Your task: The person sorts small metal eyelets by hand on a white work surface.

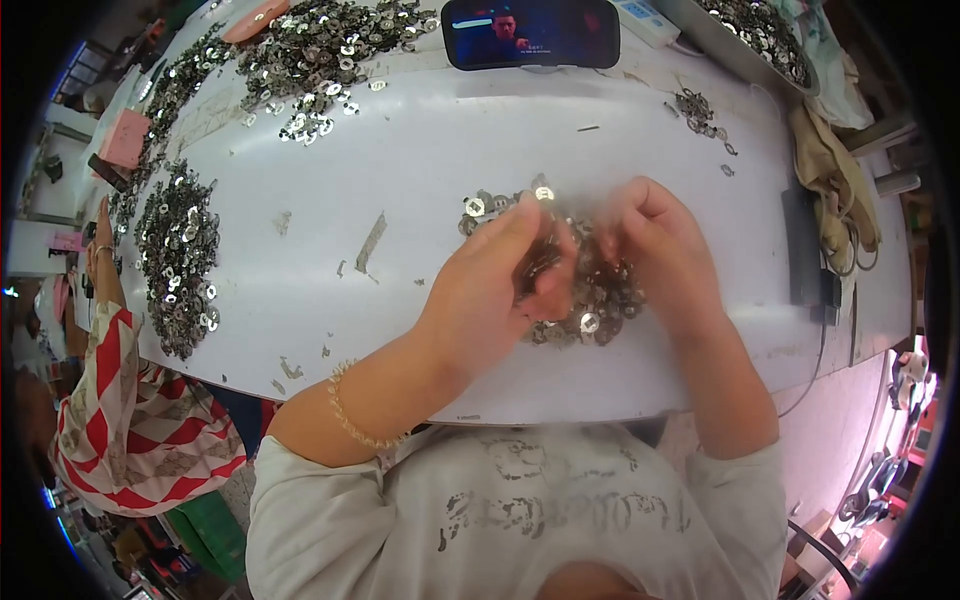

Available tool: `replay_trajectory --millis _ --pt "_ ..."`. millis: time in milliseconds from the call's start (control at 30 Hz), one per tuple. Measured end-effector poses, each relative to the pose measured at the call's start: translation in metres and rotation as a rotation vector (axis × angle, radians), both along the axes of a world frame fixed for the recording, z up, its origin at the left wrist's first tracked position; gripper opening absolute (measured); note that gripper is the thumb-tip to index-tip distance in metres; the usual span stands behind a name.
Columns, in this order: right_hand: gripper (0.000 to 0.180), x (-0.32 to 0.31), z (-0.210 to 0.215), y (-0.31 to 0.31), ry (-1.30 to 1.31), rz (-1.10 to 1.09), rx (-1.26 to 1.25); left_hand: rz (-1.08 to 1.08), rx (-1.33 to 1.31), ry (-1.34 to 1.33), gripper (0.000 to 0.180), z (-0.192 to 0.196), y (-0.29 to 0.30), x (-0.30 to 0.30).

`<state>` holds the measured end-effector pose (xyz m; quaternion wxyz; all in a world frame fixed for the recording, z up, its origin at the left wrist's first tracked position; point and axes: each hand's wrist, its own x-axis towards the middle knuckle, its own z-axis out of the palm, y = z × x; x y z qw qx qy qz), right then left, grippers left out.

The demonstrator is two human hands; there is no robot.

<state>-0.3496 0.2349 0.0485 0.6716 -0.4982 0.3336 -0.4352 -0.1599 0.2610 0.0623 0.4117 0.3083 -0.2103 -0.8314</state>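
A heap of small shiny metal pieces (pixel 588 322), round to oval with holes in them, lies on the white table in front of me. Over its left side is my left hand (pixel 490 285), its fingers curled around a few of these metal pieces. My right hand (pixel 668 250) hovers at the heap's right side, thumb and fingers pinched together. Motion blurs those fingertips, and whatever is between them cannot be made out. The two hands are a short gap apart, partly hiding the heap.
More metal pieces lie in a large pile (pixel 320 55) at the far left and a long pile (pixel 178 260) at left. A phone (pixel 530 35) stands at the back; a metal tray (pixel 765 50) is far right. Another person's patterned sleeve (pixel 120 370) reaches in at left.
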Motion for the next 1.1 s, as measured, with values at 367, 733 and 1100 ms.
replay_trajectory --millis 367,733,1100 --pt "0.013 0.007 0.011 0.005 0.363 -0.018 -0.435 -0.153 -0.017 0.011 0.039 0.0 0.003 -0.001" --pt "0.028 0.009 0.012 0.005 0.357 0.071 -0.594 -0.113 -0.071 -0.075 0.035 0.009 0.006 -0.003" --pt "0.009 0.008 0.016 0.008 0.39 0.014 -0.573 -0.233 -0.077 -0.014 0.033 0.004 0.002 -0.005"
